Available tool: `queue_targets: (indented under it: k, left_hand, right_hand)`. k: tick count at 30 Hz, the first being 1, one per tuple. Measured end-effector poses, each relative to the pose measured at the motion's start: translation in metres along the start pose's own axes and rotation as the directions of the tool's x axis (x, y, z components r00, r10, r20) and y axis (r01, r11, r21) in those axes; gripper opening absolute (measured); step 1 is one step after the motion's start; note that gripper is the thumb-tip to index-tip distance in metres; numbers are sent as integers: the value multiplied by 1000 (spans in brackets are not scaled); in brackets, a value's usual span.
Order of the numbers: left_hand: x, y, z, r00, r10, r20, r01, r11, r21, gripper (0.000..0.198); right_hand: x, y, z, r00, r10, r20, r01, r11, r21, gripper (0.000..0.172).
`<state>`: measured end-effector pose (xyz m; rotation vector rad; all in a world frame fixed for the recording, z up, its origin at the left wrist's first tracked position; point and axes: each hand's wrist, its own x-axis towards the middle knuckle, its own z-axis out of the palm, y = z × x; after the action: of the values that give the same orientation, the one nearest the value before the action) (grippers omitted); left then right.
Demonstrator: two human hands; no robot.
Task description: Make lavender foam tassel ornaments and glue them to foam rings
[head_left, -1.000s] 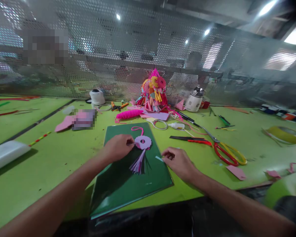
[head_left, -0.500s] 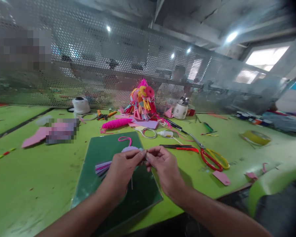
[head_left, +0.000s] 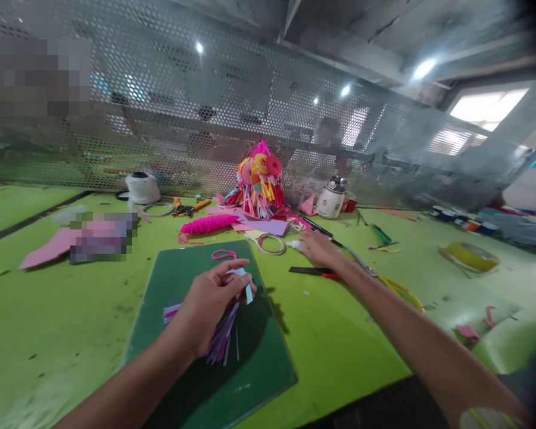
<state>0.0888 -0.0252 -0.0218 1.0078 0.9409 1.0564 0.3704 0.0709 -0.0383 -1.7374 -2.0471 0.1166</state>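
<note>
Head view: my left hand is above the green mat, thumb and fingers pinched on a lilac paper ornament and a pale blue strip that pokes out at the right, near the fingertips. I judge that I grip it by the upper part so the purple tassel can hang free on the near side without being crushed under my palm. More purple strips show on the left side of my wrist; I can't tell whether they belong to the same tassel. A pink loop lies just beyond my fingers, likely kept out of the grip. My right hand is stretched far across the bench, fingers over a small white-tipped bottle; only the tip juts out on the left, so I cannot tell how firmly they have closed. That bottle, a pale ring and a black blade lie right of the mat, probably to be handy yet off the work surface. Under my forearm sit the yellow-handled scissors, partly hidden. At the far side stand pink yarn and a bright fringed piece, seemingly pushed back to leave room nearer me.
</note>
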Motion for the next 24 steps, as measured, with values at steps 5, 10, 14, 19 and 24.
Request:
queue_targets:
  k: [5, 10, 14, 19, 24]
  left_hand:
    - [-2, -1, -3, 1000, -14, -5, 15, 991, 132, 26]
    - [-4, -2, -1, 998, -55, 13, 53, 989, 141, 22]
    - [-6, 2, -2, 1000, -7, -14, 8, 996, 87, 18]
    - [-5, 5, -5, 995, 98, -29, -94, 990, 109, 18]
    - [-4, -7, -3, 996, 6, 85, -20, 986, 165, 21]
  right_hand:
    - [-16, 5, -3, 1000, 14, -17, -13, 996, 86, 22]
    - [-43, -31, -39, 999, -38, -6, 38, 949, 314, 38]
    - [-62, -69, -61, 993, -116, 8, 102, 901, 422, 30]
    - [-73, -97, -61, 988, -148, 45, 122, 923, 366, 32]
    - [-77, -112, -62, 978, -185, 100, 102, 834, 542, 34]
